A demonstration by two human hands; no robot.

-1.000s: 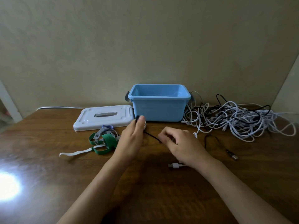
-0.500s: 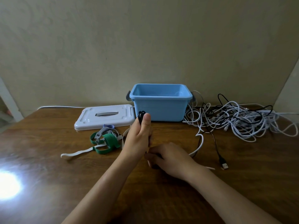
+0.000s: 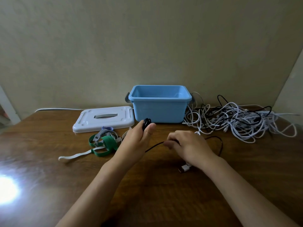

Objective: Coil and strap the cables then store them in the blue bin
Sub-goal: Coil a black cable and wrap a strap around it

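Spreading across the whole near part of the scene is a brown wooden table [image 3: 164, 194], with a bright glare patch at its near left. At its far edge, in the middle, stands the blue bin [image 3: 158, 110], open at the top, with nothing visible inside. To the right of the bin sprawls a tangled heap of white and black cables [image 3: 237, 122], touching the bin's right side. To the left of the bin lies its white lid [image 3: 104, 119], flat on the table. Just nearer than the lid sits a small pile of green, grey and white straps [image 3: 103, 141], one white strap trailing toward the near left.

Both forearms reach in from the near edge. The left hand [image 3: 137, 141] is closed around a small coil of black cable [image 3: 146, 123], which pokes up beside the thumb, right in front of the bin's near wall. From that hand the black cable runs right to the right hand [image 3: 186, 145], whose curled fingers pinch it, then loops on past the hand's far side. A white plug [image 3: 184, 168] lies on the table just beneath the right wrist.
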